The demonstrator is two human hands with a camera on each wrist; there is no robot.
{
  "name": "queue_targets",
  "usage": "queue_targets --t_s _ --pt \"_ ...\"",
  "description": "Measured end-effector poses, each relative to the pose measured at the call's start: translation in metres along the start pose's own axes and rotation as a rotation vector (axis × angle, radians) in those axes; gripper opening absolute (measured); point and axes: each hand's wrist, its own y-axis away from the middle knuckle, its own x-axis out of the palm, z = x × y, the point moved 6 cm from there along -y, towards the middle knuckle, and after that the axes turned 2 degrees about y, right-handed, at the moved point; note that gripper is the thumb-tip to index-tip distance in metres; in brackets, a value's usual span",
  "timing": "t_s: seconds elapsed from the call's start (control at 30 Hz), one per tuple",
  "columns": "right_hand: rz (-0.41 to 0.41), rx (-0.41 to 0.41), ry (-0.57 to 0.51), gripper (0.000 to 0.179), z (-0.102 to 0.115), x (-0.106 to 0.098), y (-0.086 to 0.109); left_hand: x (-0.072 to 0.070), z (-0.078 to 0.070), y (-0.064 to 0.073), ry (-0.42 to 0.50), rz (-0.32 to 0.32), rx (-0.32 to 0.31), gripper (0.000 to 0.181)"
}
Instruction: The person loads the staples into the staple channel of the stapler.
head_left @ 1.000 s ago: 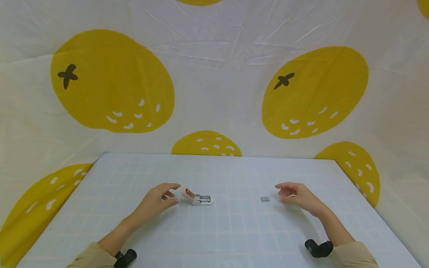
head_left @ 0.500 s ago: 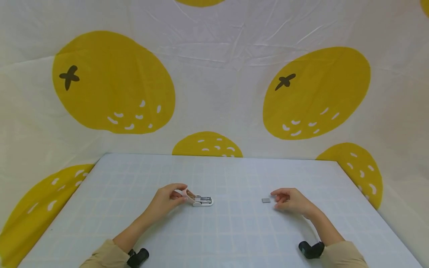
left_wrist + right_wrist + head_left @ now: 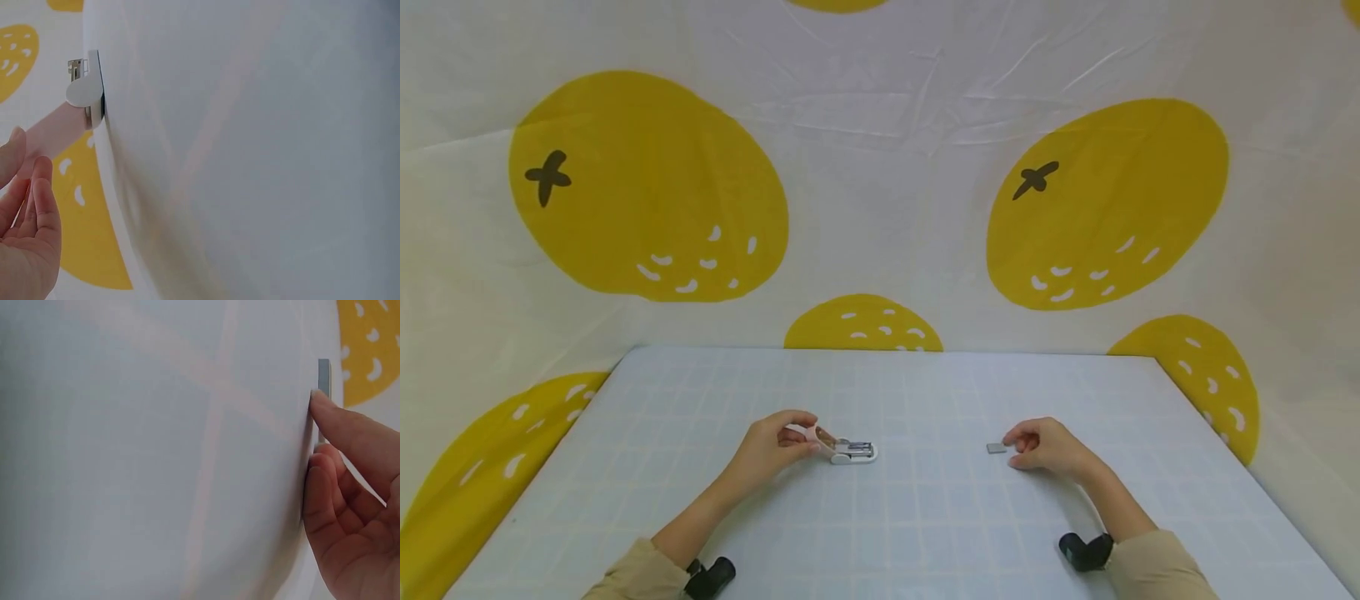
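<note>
A wide lane is running between the stapler [image 3: 853,453] and the grey block [image 3: 996,448]. The left hand [image 3: 769,443] is obstructing the stapler's raised end, the right hand [image 3: 1051,446] the block's right side.

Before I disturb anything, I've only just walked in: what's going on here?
A person's left hand pinches an open stapler by its raised pink lid. The stapler rests on the table. Their right hand is at a small gray block, also on the table, not closed around it; whether it touches is unclear.
</note>
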Motion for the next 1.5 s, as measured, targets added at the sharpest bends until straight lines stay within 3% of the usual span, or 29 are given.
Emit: queue_targets --t_s 0.33,0.87,1.23,1.5 --pt "-0.004 -0.078 0.086 0.025 0.009 0.003 -0.004 -0.001 0.003 -0.001 0.031 0.002 -0.046 0.032" --pt "0.02 -0.07 0.171 0.018 0.016 0.007 -0.008 -0.001 0.001 -0.001 0.068 0.04 -0.022 0.033" --pt "0.021 -0.103 0.137 0.017 0.02 0.007 -0.007 -0.001 -0.001 -0.003 0.041 0.029 -0.005 0.03" --pt "0.046 -0.052 0.0 0.018 0.02 0.008 -0.006 -0.001 0.0 -0.003 0.036 0.03 -0.02 0.029"
